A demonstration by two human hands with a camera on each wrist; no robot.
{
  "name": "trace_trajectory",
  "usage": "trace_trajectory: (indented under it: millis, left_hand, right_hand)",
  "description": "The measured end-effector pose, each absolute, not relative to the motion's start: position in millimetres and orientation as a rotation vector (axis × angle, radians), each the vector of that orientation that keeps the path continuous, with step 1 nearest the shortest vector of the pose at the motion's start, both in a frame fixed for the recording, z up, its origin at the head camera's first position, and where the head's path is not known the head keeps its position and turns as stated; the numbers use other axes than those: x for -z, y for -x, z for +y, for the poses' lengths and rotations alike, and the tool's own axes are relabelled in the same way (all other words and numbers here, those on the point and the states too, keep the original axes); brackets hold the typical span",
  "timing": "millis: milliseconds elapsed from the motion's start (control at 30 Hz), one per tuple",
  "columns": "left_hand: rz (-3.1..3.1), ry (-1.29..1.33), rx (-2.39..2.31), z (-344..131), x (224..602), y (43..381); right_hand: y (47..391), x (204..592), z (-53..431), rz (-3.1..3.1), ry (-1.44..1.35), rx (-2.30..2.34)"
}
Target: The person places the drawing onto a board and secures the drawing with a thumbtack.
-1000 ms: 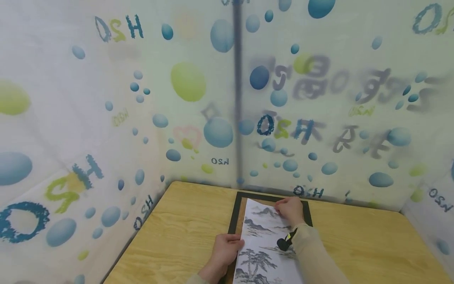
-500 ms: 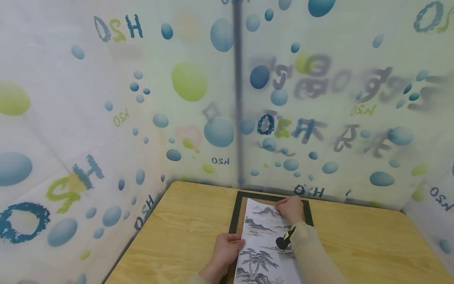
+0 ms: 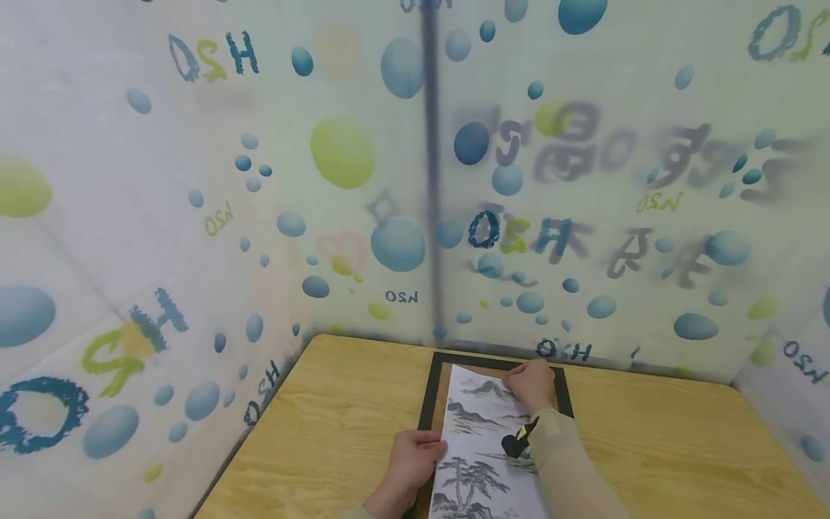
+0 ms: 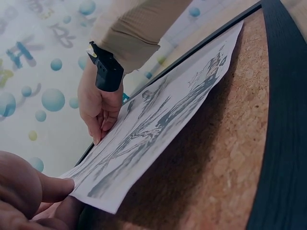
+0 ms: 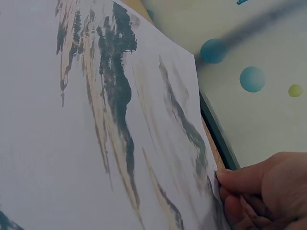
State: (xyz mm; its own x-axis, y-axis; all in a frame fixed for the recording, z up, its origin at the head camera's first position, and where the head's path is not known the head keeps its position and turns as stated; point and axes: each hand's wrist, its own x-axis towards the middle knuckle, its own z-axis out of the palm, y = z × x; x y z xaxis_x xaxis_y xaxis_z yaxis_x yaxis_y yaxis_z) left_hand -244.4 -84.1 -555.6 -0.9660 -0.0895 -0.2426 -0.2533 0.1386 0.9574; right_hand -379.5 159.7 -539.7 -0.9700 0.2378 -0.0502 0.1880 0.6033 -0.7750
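Observation:
A white sheet with an ink landscape painting (image 3: 476,429) of hills and pines lies over a cork board (image 4: 235,129) with a black frame (image 4: 288,96). My left hand (image 3: 410,461) pinches the sheet's left edge between thumb and fingers. In the left wrist view that edge is lifted off the cork and casts a shadow on it. At the far edge, my right hand (image 3: 533,383) pinches the paper between thumb and fingers, as the right wrist view shows up close. The right forearm covers part of the sheet's right side.
The board lies on a light wooden table (image 3: 337,404), close to its back edge. A pale curtain (image 3: 363,94) printed with blue and green bubbles hangs behind and at the sides. A black wrist camera (image 3: 515,443) sits on the right wrist above the sheet.
Both hands keep their hold on the sheet in the same places. Only a slight shift of the head view shows.

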Motion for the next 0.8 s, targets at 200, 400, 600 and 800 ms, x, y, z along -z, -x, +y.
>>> trace_trajectory:
  millis: [200, 400, 600, 800]
  left_hand:
    - [2.294, 0.324, -1.953, -82.9, 553.8, 243.8]
    - [2.269, 0.357, -1.938, -84.3, 553.8, 243.4]
    - [2.230, 0.316, -1.990, -87.3, 554.5, 240.9]
    - [2.225, 0.259, -2.032, -92.0, 554.5, 239.5]
  right_hand:
    - [383.3, 543.8, 161.9, -2.680, 0.348, -1.383]
    - [382.0, 546.3, 162.4, -2.660, 0.337, -1.403]
    - [379.8, 547.6, 161.6, -2.649, 0.305, -1.370]
    - [376.8, 545.5, 160.7, -2.650, 0.283, -1.321]
